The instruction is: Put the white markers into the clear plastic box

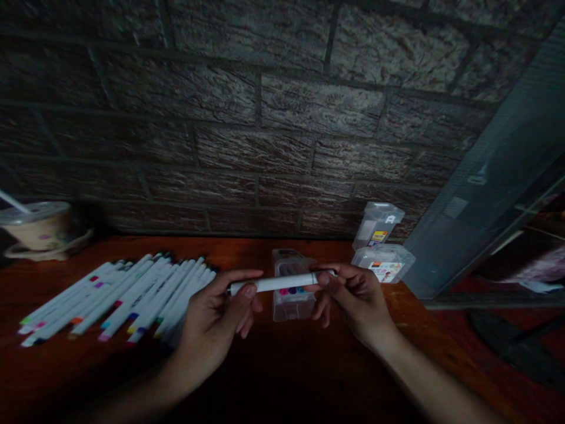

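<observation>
Between my two hands a white marker pen is held level above the table. My left hand pinches its left end between thumb and fingers. The fingers of my right hand close on the capped right end. Behind the pen stands a clear plastic case, partly hidden by the pen and my right fingers; a few coloured marker ends show inside it. To the left of my left hand, many white markers with coloured ends lie side by side in a loose pile.
A clear box and a labelled clear lid or tray stand at the table's back right. At the far left a lidded drink cup with a straw sits in a holder. A brick wall rises behind the wooden table.
</observation>
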Motion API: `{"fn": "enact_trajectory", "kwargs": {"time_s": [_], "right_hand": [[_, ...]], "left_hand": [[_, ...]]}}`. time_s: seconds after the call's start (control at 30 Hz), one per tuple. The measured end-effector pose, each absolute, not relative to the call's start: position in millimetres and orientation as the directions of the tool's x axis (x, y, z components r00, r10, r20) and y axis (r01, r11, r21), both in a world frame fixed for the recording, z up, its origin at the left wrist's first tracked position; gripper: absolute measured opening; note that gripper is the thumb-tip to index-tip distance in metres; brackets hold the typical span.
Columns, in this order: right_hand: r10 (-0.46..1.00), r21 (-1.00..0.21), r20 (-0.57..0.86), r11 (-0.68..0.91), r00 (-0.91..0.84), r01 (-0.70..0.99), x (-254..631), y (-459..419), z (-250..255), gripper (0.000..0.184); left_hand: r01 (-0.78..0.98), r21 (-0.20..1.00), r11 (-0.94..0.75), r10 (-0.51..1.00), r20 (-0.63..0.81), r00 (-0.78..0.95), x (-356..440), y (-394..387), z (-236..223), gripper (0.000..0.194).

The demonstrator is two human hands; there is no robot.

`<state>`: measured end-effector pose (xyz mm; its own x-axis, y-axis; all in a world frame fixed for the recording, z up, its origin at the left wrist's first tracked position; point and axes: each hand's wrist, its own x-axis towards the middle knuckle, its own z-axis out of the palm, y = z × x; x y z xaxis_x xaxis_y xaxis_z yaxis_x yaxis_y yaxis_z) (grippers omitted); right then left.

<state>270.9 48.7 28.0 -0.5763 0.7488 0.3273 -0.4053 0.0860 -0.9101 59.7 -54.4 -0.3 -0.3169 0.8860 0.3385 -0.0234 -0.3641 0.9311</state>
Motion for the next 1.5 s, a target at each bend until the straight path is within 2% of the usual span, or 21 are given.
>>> {"fn": "enact_trajectory", "kwargs": {"time_s": [0.2, 0.53, 0.7, 0.9, 1.17, 1.37, 1.5], "right_hand": [[0.781, -0.925, 0.332, 0.161, -0.529, -0.343, 270, 49, 27, 0.017], [0.793, -0.935, 0.33, 0.2, -0.512, -0.293, 269, 47, 26, 0.018], [0.795, -0.942, 0.318, 0.2, -0.517, -0.27, 269, 46, 27, 0.019], [0.799, -0.951, 0.293, 0.183, -0.525, -0.25, 269, 44, 29, 0.019], [0.788, -0.95, 0.259, 0.103, -0.559, -0.295, 270, 45, 29, 0.021], [0.778, -0.938, 0.251, 0.048, -0.576, -0.344, 270, 46, 29, 0.022], [0.765, -0.926, 0.252, 0.012, -0.592, -0.378, 271, 47, 29, 0.02]], "left_hand": [[0.081, 0.941, -0.328, 0.887, 0.336, -0.318, 63, -55, 4, 0.019], [0.119, 0.937, -0.328, 0.874, 0.349, -0.338, 64, -54, 8, 0.016], [0.202, 0.912, -0.357, 0.842, 0.408, -0.352, 63, -56, 10, 0.012], [0.239, 0.916, -0.321, 0.845, 0.391, -0.365, 63, -55, 8, 0.015], [0.143, 0.942, -0.305, 0.864, 0.337, -0.375, 62, -59, 7, 0.023], [-0.129, 0.943, -0.307, 0.896, 0.241, -0.373, 61, -56, 5, 0.024], [-0.252, 0.902, -0.35, 0.894, 0.242, -0.376, 62, -55, 7, 0.023]]}}
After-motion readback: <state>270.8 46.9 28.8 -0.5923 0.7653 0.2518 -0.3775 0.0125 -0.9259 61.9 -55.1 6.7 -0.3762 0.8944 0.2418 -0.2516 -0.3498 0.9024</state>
